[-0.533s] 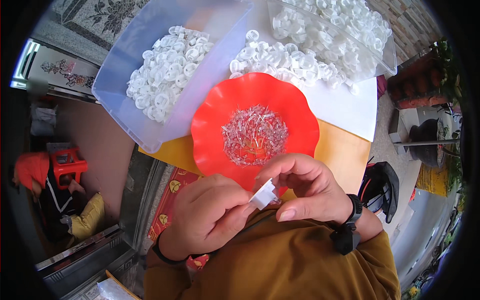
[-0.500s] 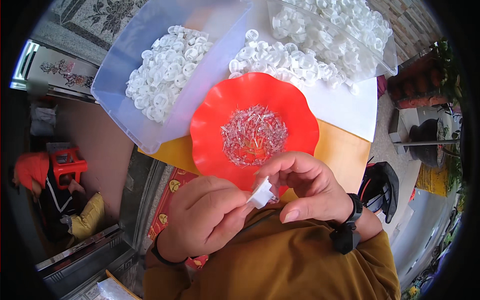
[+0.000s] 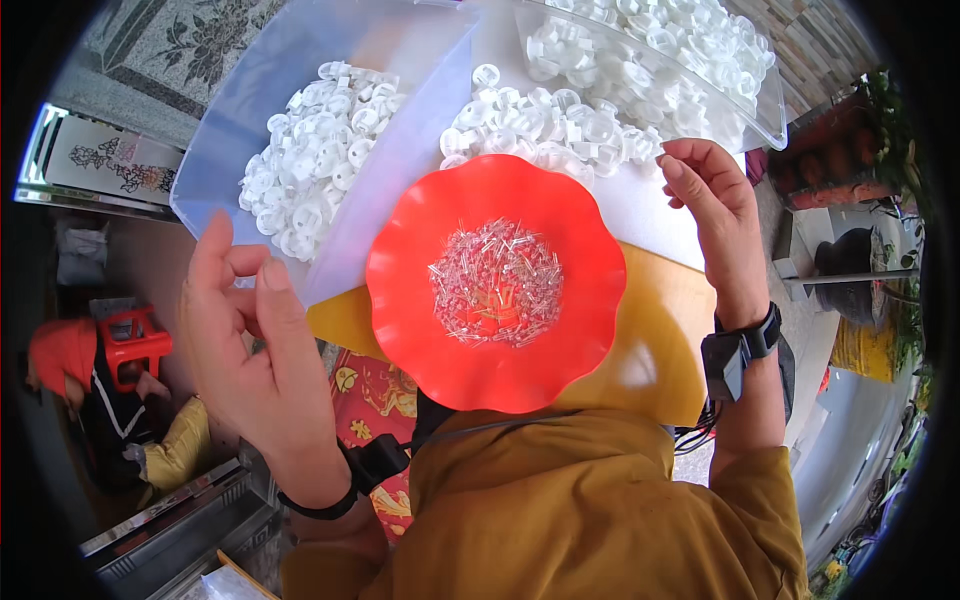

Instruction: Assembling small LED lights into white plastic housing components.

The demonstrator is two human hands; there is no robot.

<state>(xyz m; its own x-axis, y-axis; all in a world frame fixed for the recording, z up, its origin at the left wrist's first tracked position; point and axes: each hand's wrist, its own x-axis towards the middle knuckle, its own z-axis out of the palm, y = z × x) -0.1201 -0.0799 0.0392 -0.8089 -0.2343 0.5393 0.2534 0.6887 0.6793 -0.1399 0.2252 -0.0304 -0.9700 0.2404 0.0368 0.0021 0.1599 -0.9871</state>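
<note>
My left hand is raised beside the near edge of the clear plastic bin, fingers apart and nothing held; its edges are slightly blurred. In that bin lies a heap of small round white plastic pieces. Out to the right, my right hand has thumb and index fingertips pinched together at a white piece on the right end of a loose pile of white plastic pieces. Between my hands sits a red wavy-rimmed bowl, holding many thin clear pin-like parts.
A second clear bin, full of white pieces, stands at the far right of the table. Beyond the left edge are a red stool and a person in a red top. Potted plants stand to the right.
My hands have moved apart from in front of the bowl. The left has gone left and opened, without the white piece it held. The right has gone up and right to the loose pile.
</note>
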